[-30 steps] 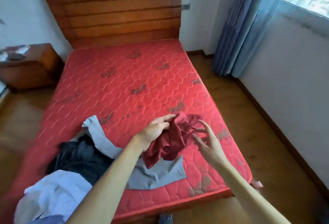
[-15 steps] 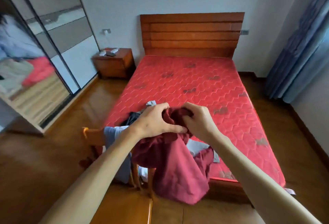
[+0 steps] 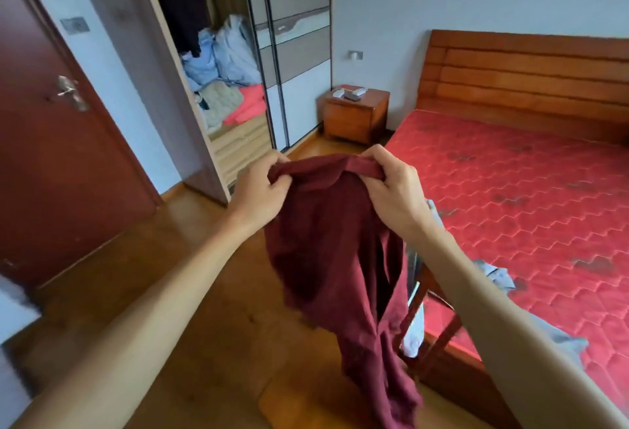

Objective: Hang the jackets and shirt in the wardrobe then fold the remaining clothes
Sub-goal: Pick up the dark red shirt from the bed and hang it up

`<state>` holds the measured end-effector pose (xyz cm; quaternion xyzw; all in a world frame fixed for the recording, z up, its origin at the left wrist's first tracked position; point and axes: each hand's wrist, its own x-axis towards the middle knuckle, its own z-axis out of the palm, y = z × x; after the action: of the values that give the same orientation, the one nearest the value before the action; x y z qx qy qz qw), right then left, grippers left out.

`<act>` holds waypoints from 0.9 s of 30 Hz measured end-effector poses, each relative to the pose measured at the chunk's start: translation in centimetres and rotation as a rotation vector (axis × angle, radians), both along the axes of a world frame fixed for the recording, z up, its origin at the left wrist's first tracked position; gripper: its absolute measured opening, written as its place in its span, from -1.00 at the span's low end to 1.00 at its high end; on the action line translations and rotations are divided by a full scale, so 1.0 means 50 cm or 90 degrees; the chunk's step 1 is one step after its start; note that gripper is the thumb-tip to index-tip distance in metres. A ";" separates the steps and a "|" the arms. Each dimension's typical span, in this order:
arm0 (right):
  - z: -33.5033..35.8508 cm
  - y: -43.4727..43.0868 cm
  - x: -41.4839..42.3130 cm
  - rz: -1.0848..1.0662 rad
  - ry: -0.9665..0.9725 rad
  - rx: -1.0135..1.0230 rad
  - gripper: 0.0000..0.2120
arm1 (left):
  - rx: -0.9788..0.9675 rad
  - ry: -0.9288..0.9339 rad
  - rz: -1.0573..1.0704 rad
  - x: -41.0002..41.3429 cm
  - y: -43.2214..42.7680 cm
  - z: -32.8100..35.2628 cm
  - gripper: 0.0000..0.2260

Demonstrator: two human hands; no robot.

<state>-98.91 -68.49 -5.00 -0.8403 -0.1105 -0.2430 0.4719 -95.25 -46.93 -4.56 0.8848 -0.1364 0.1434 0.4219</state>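
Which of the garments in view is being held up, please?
The dark red garment, gripped at its top edge by the left hand and right hand; the grey garment lies on the mattress, the pink garment in the wardrobe.

Floor (image 3: pixel 190 258) runs open to the wardrobe (image 3: pixel 299 64); bed (image 3: pixel 527 190) blocks right.

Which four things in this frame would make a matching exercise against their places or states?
Things:
1. maroon garment
2. nightstand
3. grey cloth
4. door

Places or states:
A. lying on the bed
B. gripped by left hand and right hand
C. far left, shut
D. between wardrobe and bed

Pairs: 1-B, 2-D, 3-A, 4-C
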 end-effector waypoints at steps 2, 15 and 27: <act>0.018 0.072 0.053 0.044 0.030 -0.061 -0.94 | -0.051 0.042 0.037 0.031 0.103 0.016 -0.83; 0.042 0.465 0.339 0.432 0.348 0.390 -0.77 | -0.215 0.012 0.240 0.198 0.602 0.084 -0.61; 0.136 0.735 0.698 0.286 0.108 0.287 -0.86 | -0.337 0.160 0.175 0.516 0.830 0.161 -0.78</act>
<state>-64.04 -31.75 1.82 -0.6866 -0.1972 -0.0803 0.6951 -69.45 -5.41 3.47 0.7654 0.0792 0.1192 0.6275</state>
